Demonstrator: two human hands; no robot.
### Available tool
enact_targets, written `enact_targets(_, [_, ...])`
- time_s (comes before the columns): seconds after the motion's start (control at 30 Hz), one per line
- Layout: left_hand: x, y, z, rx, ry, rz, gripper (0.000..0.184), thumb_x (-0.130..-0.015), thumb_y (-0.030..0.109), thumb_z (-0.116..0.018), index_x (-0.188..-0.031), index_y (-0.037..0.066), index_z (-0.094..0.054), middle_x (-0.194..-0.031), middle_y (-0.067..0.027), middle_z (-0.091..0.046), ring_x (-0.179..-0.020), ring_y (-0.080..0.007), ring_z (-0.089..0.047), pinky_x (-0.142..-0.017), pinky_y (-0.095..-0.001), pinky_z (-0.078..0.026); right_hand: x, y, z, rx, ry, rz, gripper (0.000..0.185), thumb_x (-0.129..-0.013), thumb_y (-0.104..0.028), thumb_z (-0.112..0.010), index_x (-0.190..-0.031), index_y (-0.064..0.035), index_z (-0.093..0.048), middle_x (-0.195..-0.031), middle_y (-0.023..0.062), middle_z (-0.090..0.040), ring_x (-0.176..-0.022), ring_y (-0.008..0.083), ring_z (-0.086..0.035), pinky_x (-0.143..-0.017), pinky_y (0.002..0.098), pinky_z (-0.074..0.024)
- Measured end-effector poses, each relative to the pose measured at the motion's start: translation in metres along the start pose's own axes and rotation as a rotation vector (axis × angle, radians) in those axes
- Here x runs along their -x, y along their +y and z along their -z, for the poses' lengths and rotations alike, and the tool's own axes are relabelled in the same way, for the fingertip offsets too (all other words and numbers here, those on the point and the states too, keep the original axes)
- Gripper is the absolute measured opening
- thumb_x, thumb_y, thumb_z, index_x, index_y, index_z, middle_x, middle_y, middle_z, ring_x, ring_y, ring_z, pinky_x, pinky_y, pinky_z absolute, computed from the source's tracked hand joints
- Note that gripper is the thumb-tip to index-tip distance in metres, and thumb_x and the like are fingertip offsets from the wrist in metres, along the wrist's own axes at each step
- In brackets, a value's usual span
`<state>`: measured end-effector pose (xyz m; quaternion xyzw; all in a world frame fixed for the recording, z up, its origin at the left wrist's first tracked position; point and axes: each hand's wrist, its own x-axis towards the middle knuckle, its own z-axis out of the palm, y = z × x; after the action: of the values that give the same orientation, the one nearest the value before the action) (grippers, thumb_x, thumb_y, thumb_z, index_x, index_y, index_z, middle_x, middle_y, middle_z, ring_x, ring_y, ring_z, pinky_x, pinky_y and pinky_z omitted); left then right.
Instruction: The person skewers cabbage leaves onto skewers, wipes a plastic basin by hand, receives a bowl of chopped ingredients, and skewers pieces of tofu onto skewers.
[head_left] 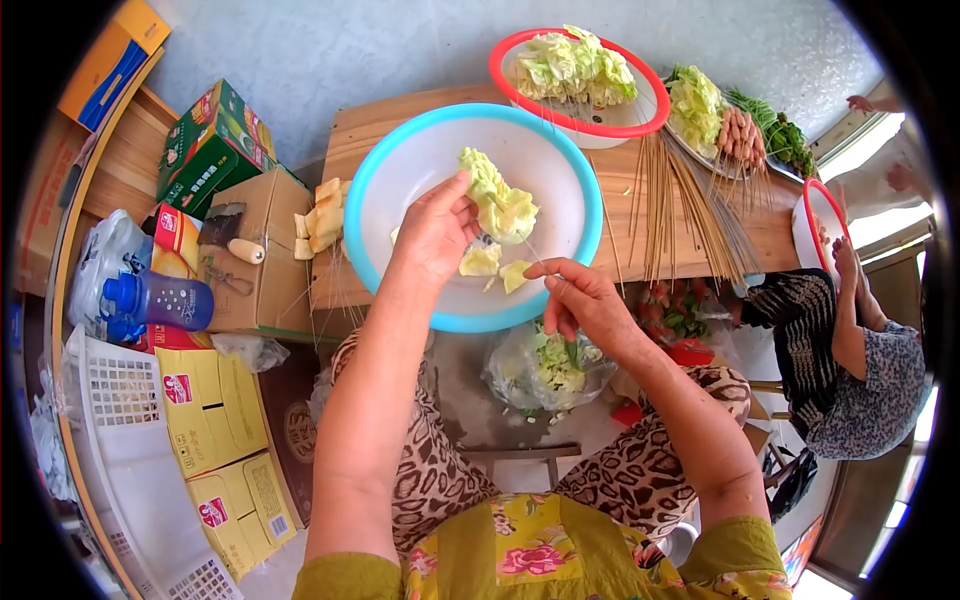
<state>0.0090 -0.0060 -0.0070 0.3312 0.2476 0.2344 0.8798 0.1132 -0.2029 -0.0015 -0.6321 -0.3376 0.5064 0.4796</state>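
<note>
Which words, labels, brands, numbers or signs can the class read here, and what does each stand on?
"青岛啤酒", as it appears, on the green box.
Blue bottle: white lettering, perhaps with an "X"; too small to read.
Yellow cartons: print and red labels, too blurred.
Barcode on the lower carton: digits unreadable.
No number is legible.
</note>
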Motion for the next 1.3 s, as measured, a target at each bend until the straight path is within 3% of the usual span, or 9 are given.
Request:
enact_targets(0.3, [0.005,-0.004,-0.008,-0.033,0.019,-0.006,0.035,-0.089,0.026,-0.058,-0.115,0.003,-0.052,-0.108,-0.0097,-0.060,-0.099,-0.0185,-0.056,-0.083,-0.0321,-0.045,-0.007,0.000,-0.003,-0.064,0.010,0.001,0.025,-0.098,-0.020,-0.039,-0.113,-0.0074,-0.055,-0.058,0.0035,-0.056,-0.043,0.0065,-0.045,-0.044,0.0187,-0.0381])
enact_targets(0.4, [0.005,-0.002,-0.008,-0.010,0.025,-0.013,0.032,-0.087,0.025,-0.061,-0.110,0.003,-0.055,-0.103,-0.0082,-0.061,-0.091,-0.0181,-0.059,-0.078,-0.0310,-0.047,-0.007,0.000,-0.002,-0.079,0.015,-0.008,0.025,-0.098,-0.020,-0.040,-0.112,-0.0070,-0.056,-0.058,0.0038,-0.056,-0.043,0.0065,-0.045,-0.044,0.0186,-0.0381])
enact_targets(0.6, [0.004,0.003,-0.008,-0.064,0.089,-0.084,0.028,-0.087,0.029,-0.060,-0.107,0.010,-0.057,-0.098,-0.0041,-0.061,-0.090,-0.0163,-0.057,-0.075,-0.0307,-0.046,-0.007,0.001,-0.001,-0.072,0.011,0.011,0.024,-0.098,-0.019,-0.040,-0.111,-0.0063,-0.056,-0.058,0.0035,-0.056,-0.042,0.0061,-0.045,-0.044,0.0184,-0.0380])
enact_targets(0.87, [-0.001,0.003,0.001,-0.027,0.192,-0.142,0.016,-0.083,0.015,-0.065,-0.097,0.010,-0.058,-0.091,-0.0014,-0.061,-0.082,-0.0121,-0.056,-0.068,-0.0268,-0.045,-0.004,0.000,-0.003,-0.040,0.015,-0.003,0.023,-0.097,-0.016,-0.040,-0.109,-0.0076,-0.057,-0.056,0.0019,-0.054,-0.042,0.0055,-0.041,-0.044,0.0197,-0.0360])
enact_targets(1.0, [-0.002,0.001,0.003,-0.004,0.201,-0.178,0.023,-0.082,0.013,-0.065,-0.101,0.006,-0.054,-0.089,-0.0045,-0.061,-0.078,-0.0128,-0.057,-0.064,-0.0267,-0.046,-0.003,0.001,-0.003,-0.030,0.015,-0.007,0.023,-0.097,-0.016,-0.040,-0.109,-0.0078,-0.057,-0.056,0.0021,-0.054,-0.042,0.0059,-0.041,-0.043,0.0202,-0.0357])
enact_targets(1.1, [-0.003,0.001,0.010,0.019,0.203,-0.167,0.021,-0.082,0.011,-0.065,-0.100,0.006,-0.055,-0.088,-0.0043,-0.061,-0.077,-0.0128,-0.057,-0.064,-0.0262,-0.047,-0.005,0.003,-0.004,-0.011,0.014,-0.012,0.024,-0.096,-0.016,-0.039,-0.109,-0.0066,-0.057,-0.056,0.0023,-0.054,-0.043,0.0057,-0.044,-0.044,0.0202,-0.0369])
enact_targets(1.17, [-0.011,-0.001,0.023,0.044,0.008,-0.191,0.018,-0.082,0.010,-0.064,-0.098,0.007,-0.057,-0.088,-0.0037,-0.061,-0.078,-0.0129,-0.058,-0.064,-0.0261,-0.048,-0.005,0.007,-0.002,0.002,0.015,0.032,0.023,-0.096,-0.014,-0.040,-0.110,-0.0085,-0.058,-0.059,0.0023,-0.056,-0.044,0.0067,-0.047,-0.043,0.0197,-0.0391])
enact_targets(1.23, [-0.018,-0.004,0.031,0.090,0.023,-0.191,0.015,-0.083,0.009,-0.063,-0.097,0.008,-0.058,-0.089,-0.0028,-0.061,-0.078,-0.0131,-0.058,-0.066,-0.0265,-0.048,-0.008,0.011,-0.004,-0.053,0.085,-0.068,0.024,-0.094,-0.011,-0.040,-0.109,-0.0103,-0.058,-0.060,0.0014,-0.056,-0.050,0.0073,-0.053,-0.044,0.0207,-0.0408])
enact_targets(1.3, [-0.016,-0.002,0.032,0.039,0.015,-0.182,0.012,-0.086,0.009,-0.059,-0.098,0.008,-0.059,-0.091,-0.0026,-0.061,-0.083,-0.0137,-0.058,-0.070,-0.0264,-0.048,-0.006,0.015,-0.004,-0.110,0.030,-0.002,0.023,-0.093,-0.011,-0.039,-0.105,-0.0113,-0.058,-0.060,0.0000,-0.056,-0.054,0.0072,-0.057,-0.046,0.0213,-0.0420])
